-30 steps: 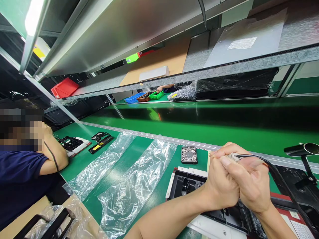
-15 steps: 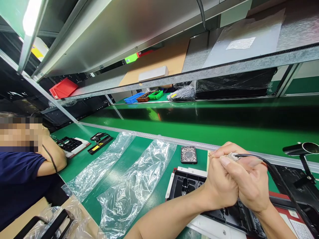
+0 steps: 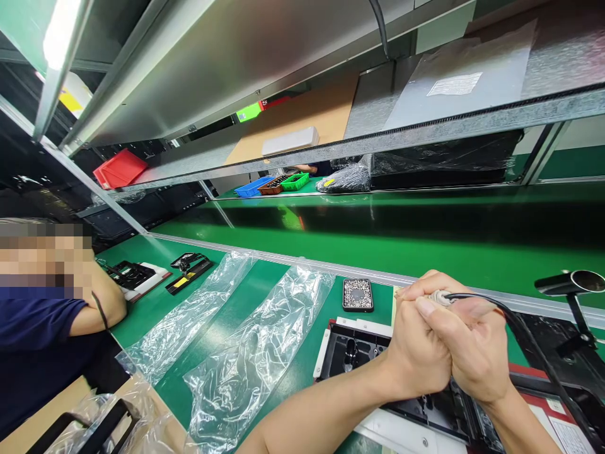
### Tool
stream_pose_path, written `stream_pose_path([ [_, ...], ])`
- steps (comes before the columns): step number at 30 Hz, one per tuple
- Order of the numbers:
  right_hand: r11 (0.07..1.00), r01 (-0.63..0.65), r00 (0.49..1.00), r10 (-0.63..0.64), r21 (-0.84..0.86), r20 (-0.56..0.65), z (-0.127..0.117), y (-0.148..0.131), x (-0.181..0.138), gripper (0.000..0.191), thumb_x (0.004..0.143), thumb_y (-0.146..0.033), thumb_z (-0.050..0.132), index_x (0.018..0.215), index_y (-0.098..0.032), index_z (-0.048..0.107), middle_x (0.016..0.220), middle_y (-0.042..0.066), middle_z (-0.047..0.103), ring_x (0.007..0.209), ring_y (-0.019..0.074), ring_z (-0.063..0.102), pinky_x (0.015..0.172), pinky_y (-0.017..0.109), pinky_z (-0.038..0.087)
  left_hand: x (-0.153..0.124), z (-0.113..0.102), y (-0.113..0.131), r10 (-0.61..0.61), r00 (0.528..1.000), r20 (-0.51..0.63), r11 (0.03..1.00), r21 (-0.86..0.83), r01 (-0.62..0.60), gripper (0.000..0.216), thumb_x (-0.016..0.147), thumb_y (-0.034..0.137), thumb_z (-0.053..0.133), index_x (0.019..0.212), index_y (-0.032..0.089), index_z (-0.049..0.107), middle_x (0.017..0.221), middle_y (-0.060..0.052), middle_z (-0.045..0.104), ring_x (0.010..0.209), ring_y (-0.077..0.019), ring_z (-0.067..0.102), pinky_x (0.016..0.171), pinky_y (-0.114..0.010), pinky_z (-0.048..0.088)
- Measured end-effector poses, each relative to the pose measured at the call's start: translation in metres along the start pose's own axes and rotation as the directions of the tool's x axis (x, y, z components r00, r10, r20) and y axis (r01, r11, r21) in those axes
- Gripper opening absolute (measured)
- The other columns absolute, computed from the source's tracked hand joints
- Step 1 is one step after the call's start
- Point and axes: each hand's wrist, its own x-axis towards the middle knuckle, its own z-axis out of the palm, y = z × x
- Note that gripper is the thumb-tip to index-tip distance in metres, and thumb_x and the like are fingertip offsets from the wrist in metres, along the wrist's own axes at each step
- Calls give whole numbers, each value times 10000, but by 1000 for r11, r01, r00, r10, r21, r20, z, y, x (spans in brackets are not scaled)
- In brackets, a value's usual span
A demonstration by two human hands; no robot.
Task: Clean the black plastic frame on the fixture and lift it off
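Note:
My left hand [image 3: 418, 347] and my right hand [image 3: 479, 343] are pressed together, fingers wrapped round a corded tool whose body is hidden inside the grip. A pale, tape-like wrapped end [image 3: 440, 297] shows at the top between them. From it a black cable [image 3: 515, 321] bends away to the right. Below my hands lies a black plastic housing [image 3: 338, 345] in a white-edged fixture [image 3: 394, 432]; my hands and forearms cover much of it. Beyond the housing stands a small black tray of metal screws [image 3: 358, 294].
Two clear plastic bags [image 3: 259, 340] lie flat on the green bench. To the left sits a co-worker [image 3: 42, 321], near another fixture [image 3: 137, 280] and a black part [image 3: 189, 271]. A tubular metal holder [image 3: 570, 284] stands at the right. Overhead runs a metal shelf [image 3: 425, 123].
My hands keep the same grip and place. The co-worker's head has shifted slightly to the right. Behind the coloured bins, part of another person's arm has come into view.

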Motion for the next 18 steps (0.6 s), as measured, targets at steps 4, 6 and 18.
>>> stream_pose_path([
  [4,1000,-4,1000,4,-2,-2,0,-1,-1,242,1022,-361,578,865,-227,704,979,42,673,872,206,644,773,325,528,-1,-1,0,18,1000,4,1000,13,-18,313,1037,379,427,873,194,618,880,-52,575,841,-197,572,720,-327,536],
  [6,1000,-9,1000,9,-2,0,-1,-1,-1,211,1022,-362,581,925,-231,714,972,40,672,870,209,646,775,330,531,-1,-1,-1,33,999,-3,999,12,-32,312,1042,376,424,893,191,626,882,-54,582,834,-195,572,713,-327,537],
  [18,1000,0,1000,0,13,2,0,2,-1,203,1030,-354,581,940,-234,718,995,29,670,892,195,649,792,313,527,-1,1,-8,45,999,-24,999,28,-44,326,1030,375,439,829,183,611,846,-54,593,811,-192,577,685,-314,530],
])
